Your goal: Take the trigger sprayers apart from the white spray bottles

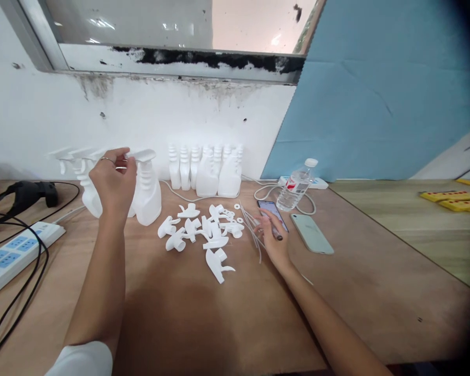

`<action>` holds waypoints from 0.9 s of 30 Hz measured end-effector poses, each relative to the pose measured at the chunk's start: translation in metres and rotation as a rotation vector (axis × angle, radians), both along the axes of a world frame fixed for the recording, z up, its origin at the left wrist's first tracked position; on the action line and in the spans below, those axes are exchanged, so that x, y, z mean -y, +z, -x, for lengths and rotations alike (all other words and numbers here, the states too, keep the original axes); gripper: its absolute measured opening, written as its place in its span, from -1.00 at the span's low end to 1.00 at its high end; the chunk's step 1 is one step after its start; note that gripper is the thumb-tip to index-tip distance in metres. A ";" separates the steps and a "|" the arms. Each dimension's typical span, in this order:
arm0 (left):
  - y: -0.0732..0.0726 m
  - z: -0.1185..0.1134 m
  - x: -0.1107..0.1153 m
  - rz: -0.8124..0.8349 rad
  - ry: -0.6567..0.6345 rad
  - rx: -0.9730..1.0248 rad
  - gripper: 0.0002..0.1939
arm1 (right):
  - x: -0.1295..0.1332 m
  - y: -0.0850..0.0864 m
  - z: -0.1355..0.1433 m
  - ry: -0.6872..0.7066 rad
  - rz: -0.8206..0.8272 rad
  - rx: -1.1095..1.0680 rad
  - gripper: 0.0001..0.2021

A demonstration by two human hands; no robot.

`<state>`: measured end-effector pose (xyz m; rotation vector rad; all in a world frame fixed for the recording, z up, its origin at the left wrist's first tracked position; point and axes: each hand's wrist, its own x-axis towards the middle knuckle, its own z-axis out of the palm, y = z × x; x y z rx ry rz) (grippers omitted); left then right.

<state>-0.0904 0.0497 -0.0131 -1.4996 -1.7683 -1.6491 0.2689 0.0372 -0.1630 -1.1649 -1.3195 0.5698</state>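
My left hand is raised at the left, fingers closed at the back end of a white trigger spray head. That head sits on top of an upright white spray bottle. Other bottles with trigger heads stand behind and left of my hand, partly hidden by it. My right hand is low over the table, with a dark pen-like stick held in its fingers. Its fingertips are beside several thin white tubes. Loose white trigger heads lie between my hands.
Several bottles without heads stand against the wall. A water bottle, a lit phone and a pale green phone are at the right. A power strip and black cables lie left. Small white rings lie near the tubes.
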 end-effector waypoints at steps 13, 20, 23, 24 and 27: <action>0.033 -0.059 0.071 -0.003 -0.548 0.230 -0.73 | 0.020 0.030 0.034 0.287 -0.095 0.248 -0.78; 0.017 -0.085 0.059 0.441 -0.827 0.281 -0.70 | 0.026 0.082 0.082 0.680 0.077 -0.086 -0.58; 0.013 -0.089 0.056 0.459 -0.811 0.235 -0.69 | 0.019 0.086 0.097 0.604 0.174 -0.243 -0.62; 0.012 -0.090 0.055 0.457 -0.790 0.219 -0.67 | 0.017 0.087 0.100 0.590 0.225 -0.279 -0.62; 0.008 -0.089 0.052 0.474 -0.680 0.166 -0.55 | 0.015 0.090 0.102 0.521 0.316 -0.291 -0.62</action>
